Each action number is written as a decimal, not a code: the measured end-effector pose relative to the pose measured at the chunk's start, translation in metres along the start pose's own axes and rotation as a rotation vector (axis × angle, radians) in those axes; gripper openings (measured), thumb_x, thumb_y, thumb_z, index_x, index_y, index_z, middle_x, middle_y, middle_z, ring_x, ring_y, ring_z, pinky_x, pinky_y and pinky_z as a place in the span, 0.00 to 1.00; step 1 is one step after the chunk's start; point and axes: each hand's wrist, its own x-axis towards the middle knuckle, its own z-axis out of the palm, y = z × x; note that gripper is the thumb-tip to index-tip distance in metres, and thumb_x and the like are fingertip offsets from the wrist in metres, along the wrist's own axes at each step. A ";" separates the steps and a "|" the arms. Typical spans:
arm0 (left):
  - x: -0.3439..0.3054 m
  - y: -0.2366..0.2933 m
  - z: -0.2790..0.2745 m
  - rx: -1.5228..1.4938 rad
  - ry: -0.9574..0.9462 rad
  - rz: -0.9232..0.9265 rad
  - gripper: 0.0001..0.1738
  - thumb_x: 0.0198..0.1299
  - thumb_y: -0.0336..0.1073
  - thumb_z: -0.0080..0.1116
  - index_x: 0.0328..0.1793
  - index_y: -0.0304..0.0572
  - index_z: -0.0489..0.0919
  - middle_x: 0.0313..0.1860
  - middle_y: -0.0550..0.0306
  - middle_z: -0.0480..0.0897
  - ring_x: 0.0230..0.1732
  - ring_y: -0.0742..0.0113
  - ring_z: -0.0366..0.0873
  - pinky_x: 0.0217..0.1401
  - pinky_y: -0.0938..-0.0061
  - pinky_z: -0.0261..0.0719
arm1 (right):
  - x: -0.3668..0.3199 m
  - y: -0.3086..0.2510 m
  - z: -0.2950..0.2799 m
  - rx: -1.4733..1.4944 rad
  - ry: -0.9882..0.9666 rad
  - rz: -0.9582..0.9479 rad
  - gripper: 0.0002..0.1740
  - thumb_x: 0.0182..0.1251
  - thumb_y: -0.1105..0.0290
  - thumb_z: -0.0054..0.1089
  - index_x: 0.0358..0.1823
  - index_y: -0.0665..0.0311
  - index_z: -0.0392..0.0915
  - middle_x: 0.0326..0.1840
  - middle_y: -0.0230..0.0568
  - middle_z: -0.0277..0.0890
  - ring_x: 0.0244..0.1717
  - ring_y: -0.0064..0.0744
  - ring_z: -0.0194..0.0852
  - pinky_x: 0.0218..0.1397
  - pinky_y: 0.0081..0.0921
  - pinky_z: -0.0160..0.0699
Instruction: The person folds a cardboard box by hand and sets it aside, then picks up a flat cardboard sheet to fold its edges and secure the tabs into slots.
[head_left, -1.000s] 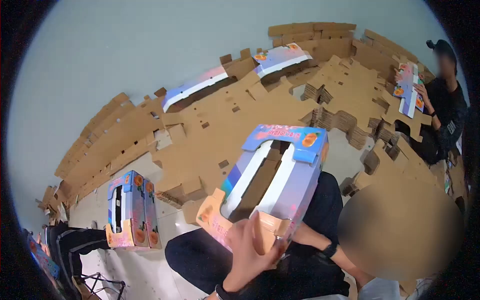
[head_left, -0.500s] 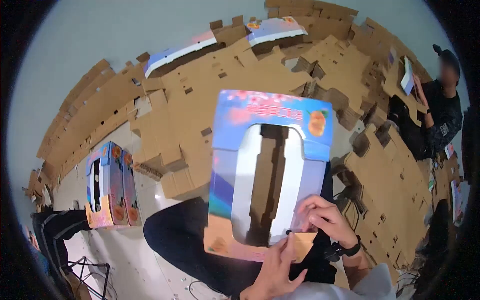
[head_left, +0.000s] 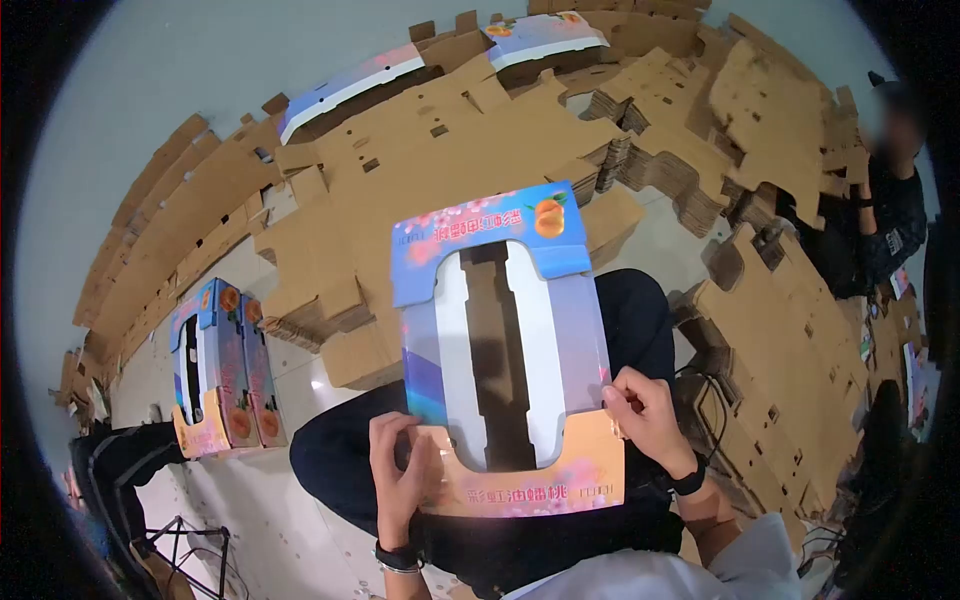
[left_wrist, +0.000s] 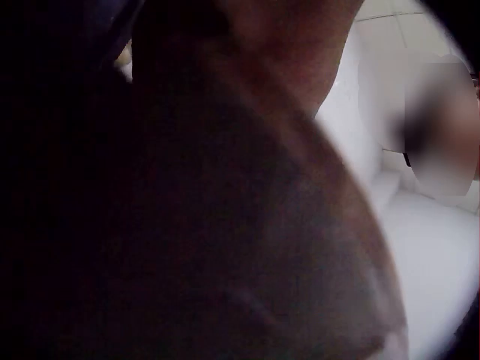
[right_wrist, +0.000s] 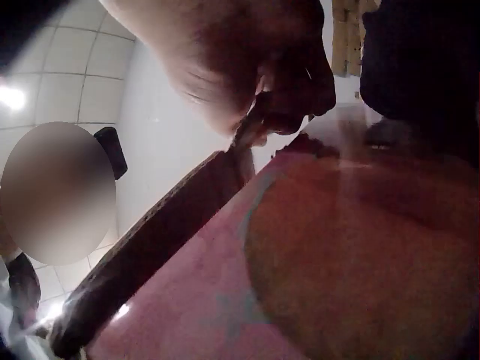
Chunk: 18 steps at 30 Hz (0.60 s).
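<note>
A printed carton (head_left: 580, 340) with blue and orange end flaps and a long central opening rests over the person's lap in the head view. At its near left corner, the left hand (head_left: 398, 470) grips the orange flap, thumb on top. The right hand (head_left: 650, 425) pinches the carton's right edge where the orange flap begins. In the right wrist view, curled fingers of the right hand (right_wrist: 262, 67) hold a cardboard edge beside the carton's printed peach side (right_wrist: 360, 262). Dark blur fills most of the left wrist view, and the left hand's grip is hidden there.
Stacked brown cardboard sheets (head_left: 400, 220) spread beyond the lap and to the right. Two printed cartons (head_left: 232, 370) stand at the left near a black folding stand (head_left: 185, 550). Printed pieces (head_left: 350, 85) lie along the wall. Another person (head_left: 895, 210) sits at the far right.
The carton has tilted and shifted slightly left. The left hand has moved from the near flap's middle to its left corner, and the right hand to the right edge. The other person's printed piece is out of view.
</note>
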 end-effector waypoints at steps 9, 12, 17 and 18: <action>0.005 -0.016 0.019 -0.377 0.040 -0.197 0.11 0.60 0.30 0.45 0.26 0.34 0.62 0.32 0.62 0.61 0.27 0.75 0.57 0.30 0.80 0.56 | 0.073 0.004 -0.009 -0.110 0.161 -0.123 0.21 0.64 0.64 0.56 0.53 0.68 0.66 0.46 0.48 0.72 0.47 0.38 0.74 0.50 0.29 0.72; -0.004 -0.015 0.024 -0.465 0.142 -0.288 0.17 0.59 0.43 0.40 0.23 0.39 0.58 0.30 0.64 0.58 0.27 0.76 0.55 0.28 0.81 0.55 | 0.107 0.013 -0.006 -0.313 0.153 -0.194 0.32 0.65 0.54 0.53 0.63 0.69 0.60 0.58 0.54 0.68 0.60 0.51 0.67 0.61 0.36 0.65; -0.018 0.004 0.022 -0.937 0.198 -0.350 0.15 0.57 0.42 0.41 0.22 0.43 0.59 0.27 0.63 0.57 0.29 0.75 0.57 0.32 0.81 0.56 | 0.147 0.015 0.000 -0.272 -0.140 -0.084 0.37 0.65 0.45 0.47 0.62 0.71 0.61 0.58 0.61 0.68 0.59 0.53 0.68 0.60 0.37 0.66; -0.025 -0.002 0.021 -0.905 0.168 -0.293 0.17 0.56 0.43 0.41 0.20 0.41 0.59 0.25 0.61 0.60 0.30 0.72 0.58 0.33 0.78 0.56 | 0.153 0.014 0.001 -0.323 -0.275 -0.018 0.37 0.64 0.45 0.48 0.61 0.71 0.63 0.55 0.61 0.70 0.56 0.53 0.70 0.58 0.37 0.67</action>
